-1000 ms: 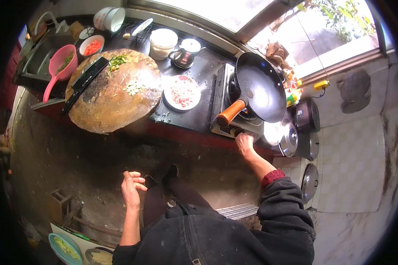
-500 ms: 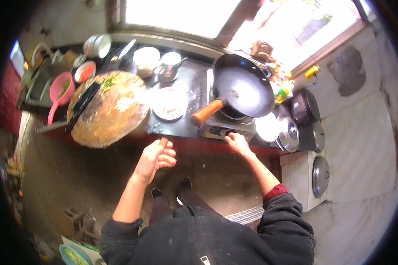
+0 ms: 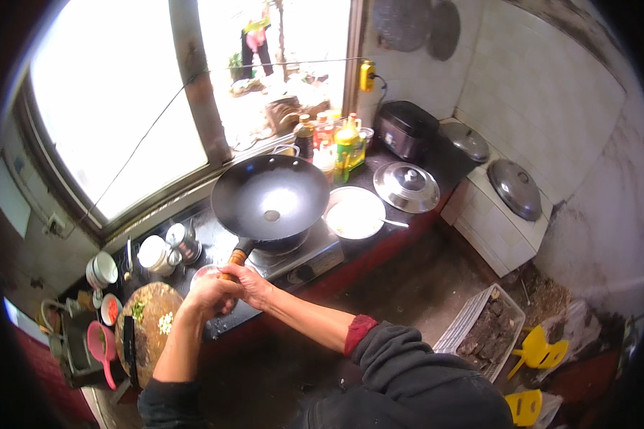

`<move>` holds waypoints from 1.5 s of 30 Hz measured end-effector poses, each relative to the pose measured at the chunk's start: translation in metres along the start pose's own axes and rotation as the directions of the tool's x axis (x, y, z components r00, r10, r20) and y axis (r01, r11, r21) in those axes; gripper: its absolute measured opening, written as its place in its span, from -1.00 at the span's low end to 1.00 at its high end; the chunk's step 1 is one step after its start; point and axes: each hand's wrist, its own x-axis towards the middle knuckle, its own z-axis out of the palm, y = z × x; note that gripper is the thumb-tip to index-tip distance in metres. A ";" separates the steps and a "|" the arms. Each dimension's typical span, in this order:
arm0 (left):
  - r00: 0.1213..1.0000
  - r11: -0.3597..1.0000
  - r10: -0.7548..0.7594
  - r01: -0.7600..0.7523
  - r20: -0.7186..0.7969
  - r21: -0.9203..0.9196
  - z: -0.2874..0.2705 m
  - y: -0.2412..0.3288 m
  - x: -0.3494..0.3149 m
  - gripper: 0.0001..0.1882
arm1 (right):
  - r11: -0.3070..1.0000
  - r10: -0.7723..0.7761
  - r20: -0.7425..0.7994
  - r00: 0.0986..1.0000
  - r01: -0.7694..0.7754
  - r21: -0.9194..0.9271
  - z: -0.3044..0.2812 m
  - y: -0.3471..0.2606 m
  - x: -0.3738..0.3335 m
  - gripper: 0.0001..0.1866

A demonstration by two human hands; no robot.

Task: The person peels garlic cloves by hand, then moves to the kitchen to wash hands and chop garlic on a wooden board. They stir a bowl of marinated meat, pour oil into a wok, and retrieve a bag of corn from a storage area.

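A dark wok (image 3: 270, 204) with a wooden handle (image 3: 237, 260) sits on the gas stove (image 3: 315, 252), its bowl facing up and looking bare inside. My right hand (image 3: 252, 286) is closed round the handle. Close against it, my left hand (image 3: 213, 294) is also closed at the handle's near end; its fingers are partly hidden. The stove's control knob (image 3: 303, 274) is to the right of my hands. Behind them, a small white plate (image 3: 205, 273) is mostly covered.
A round chopping board (image 3: 150, 307) carries a cleaver (image 3: 129, 343) and chopped bits at left. Beyond are a pink strainer (image 3: 101, 344) and sink. Right of the wok stand a white bowl (image 3: 354, 213), pot lid (image 3: 406, 187), bottles (image 3: 345, 146) and rice cooker (image 3: 406, 129). Outside the window, a person (image 3: 256, 50).
My right hand has left the stove knob and taken hold of the wok handle. My left hand has come up to the handle too. The view has turned rightward.
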 end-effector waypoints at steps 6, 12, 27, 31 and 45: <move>0.996 0.928 0.057 -0.027 -0.069 0.371 0.073 0.029 -0.044 -0.84 | 0.996 -0.072 0.067 0.995 0.076 -0.055 0.018 -0.027 -0.066 -0.62; 0.797 0.312 0.596 -0.336 0.092 0.889 0.103 0.049 -0.095 -0.50 | 0.933 -0.326 0.117 0.938 0.299 0.202 0.056 -0.048 -0.106 -0.83; 0.754 0.511 0.651 -0.527 0.095 0.679 0.159 -0.004 -0.111 -0.58 | 0.919 -0.394 0.054 0.917 0.393 0.039 0.037 -0.055 -0.204 -0.86; 0.868 0.712 0.489 -0.455 0.088 0.535 0.162 -0.049 -0.087 -0.50 | 0.986 -0.166 -0.112 0.980 0.165 -0.018 0.006 -0.036 -0.211 -0.80; 0.990 0.861 0.136 -0.136 -0.036 -0.489 0.171 -0.067 -0.042 -0.74 | 0.937 -0.021 -0.278 0.960 -0.078 -0.341 -0.031 -0.037 -0.131 -0.71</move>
